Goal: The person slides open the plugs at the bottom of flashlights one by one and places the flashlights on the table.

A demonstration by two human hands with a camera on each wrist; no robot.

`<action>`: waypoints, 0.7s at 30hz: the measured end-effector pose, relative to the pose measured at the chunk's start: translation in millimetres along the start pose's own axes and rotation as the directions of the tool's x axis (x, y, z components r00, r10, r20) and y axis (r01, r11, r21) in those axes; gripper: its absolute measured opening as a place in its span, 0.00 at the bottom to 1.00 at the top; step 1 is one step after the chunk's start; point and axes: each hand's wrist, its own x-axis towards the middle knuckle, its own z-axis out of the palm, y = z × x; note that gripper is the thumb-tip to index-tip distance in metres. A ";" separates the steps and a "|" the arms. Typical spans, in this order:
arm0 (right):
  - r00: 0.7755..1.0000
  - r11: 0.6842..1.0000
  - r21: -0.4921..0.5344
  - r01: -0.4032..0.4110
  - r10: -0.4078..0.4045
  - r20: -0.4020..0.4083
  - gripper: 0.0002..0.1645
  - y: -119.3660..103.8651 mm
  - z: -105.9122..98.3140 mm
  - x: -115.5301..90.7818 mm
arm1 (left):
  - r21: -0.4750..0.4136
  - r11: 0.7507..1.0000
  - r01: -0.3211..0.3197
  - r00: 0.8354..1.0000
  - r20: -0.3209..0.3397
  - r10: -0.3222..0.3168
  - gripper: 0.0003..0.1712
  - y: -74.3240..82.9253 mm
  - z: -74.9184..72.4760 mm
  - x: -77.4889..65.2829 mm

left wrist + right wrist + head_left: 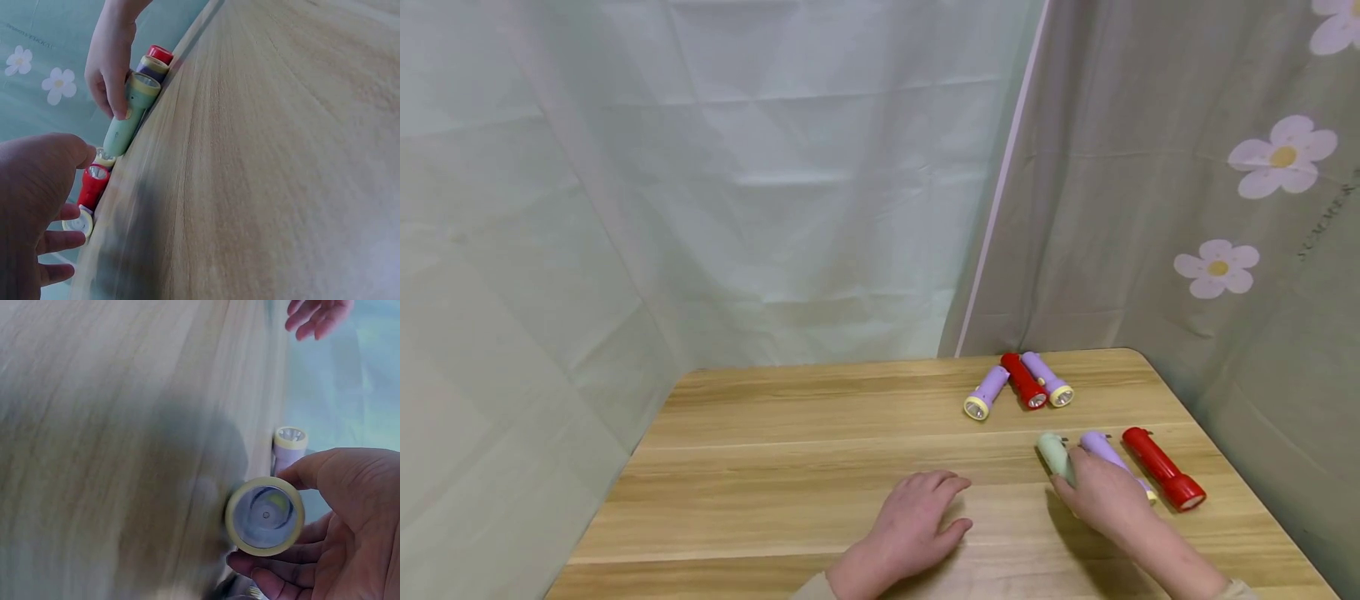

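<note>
My right hand (1108,492) grips a pale green flashlight (1054,455) between thumb and fingers at the right of the table. In the right wrist view its round lens (265,515) with a cream rim faces the camera. Just right of it lies a purple flashlight (1101,447), partly hidden by the hand, and beyond that a red flashlight (1161,468). My left hand (917,523) hovers over the table's front middle, fingers spread and relaxed, holding nothing.
Toward the back right of the wooden table (760,475) lie a purple flashlight (991,387), a red flashlight (1023,382) and another purple flashlight (1047,379), side by side with lenses facing forward. A pale curtain (820,183) hangs behind the table, with a flowered curtain (1120,208) at right.
</note>
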 end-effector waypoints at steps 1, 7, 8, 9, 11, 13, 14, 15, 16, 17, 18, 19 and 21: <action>1.000 1.000 0.009 -0.001 0.001 -0.001 0.25 -0.3 -1.8 -0.9 | -0.001 1.000 0.002 1.000 0.002 -0.002 0.28 -0.1 -0.1 -0.1; 0.999 0.999 -0.024 0.027 -0.027 -0.019 0.27 -0.5 -19.7 -3.2 | -0.017 1.000 0.017 1.000 0.015 -0.017 0.30 -1.7 -3.9 0.1; 0.999 0.999 -0.037 0.033 -0.033 -0.024 0.30 -0.4 -23.1 -3.0 | -0.025 0.999 0.022 1.000 0.019 -0.021 0.30 -2.0 -5.2 0.2; 0.999 0.998 -0.043 0.036 -0.037 -0.027 0.32 -0.3 -26.6 -2.5 | -0.034 0.999 0.026 0.999 0.022 -0.025 0.31 -2.3 -6.7 0.4; 0.999 0.998 -0.043 0.042 -0.043 -0.032 0.32 -0.1 -33.2 -0.3 | -0.045 0.999 0.031 0.999 0.029 -0.030 0.32 -3.3 -9.5 1.1; 0.997 0.998 -0.047 0.047 -0.049 -0.053 0.32 1.1 -38.7 2.9 | -0.052 0.998 0.031 0.999 0.027 -0.030 0.34 -4.6 -12.3 2.1; 0.996 0.997 -0.054 0.056 -0.060 -0.070 0.32 2.1 -41.4 4.9 | -0.053 0.998 0.029 0.999 0.021 -0.027 0.34 -5.5 -13.7 2.5; 0.994 0.996 -0.063 0.062 -0.068 -0.084 0.32 3.5 -43.8 7.3 | -0.049 0.999 0.024 1.000 0.015 -0.023 0.35 -6.6 -14.6 3.0; 0.992 0.995 -0.076 0.068 -0.076 -0.098 0.32 5.1 -45.9 9.9 | -0.048 0.999 0.019 1.000 0.008 -0.019 0.35 -7.9 -15.4 3.5; 0.990 0.994 -0.084 0.075 -0.084 -0.111 0.31 7.0 -47.9 12.7 | -0.048 0.999 0.014 1.000 0.002 -0.014 0.34 -9.1 -16.2 3.7; 0.989 0.993 -0.095 0.075 -0.086 -0.119 0.32 9.1 -49.4 15.2 | -0.050 0.999 0.012 1.000 -0.001 -0.012 0.34 -10.4 -17.1 3.8; 0.989 0.992 -0.104 0.078 -0.090 -0.121 0.32 11.5 -51.0 18.2 | -0.051 0.999 0.012 1.000 -0.003 -0.012 0.34 -11.7 -17.8 3.8; 0.989 0.991 -0.112 0.077 -0.090 -0.119 0.32 16.4 -53.6 23.7 | -0.050 0.999 0.008 1.000 -0.007 -0.009 0.34 -14.5 -19.3 3.6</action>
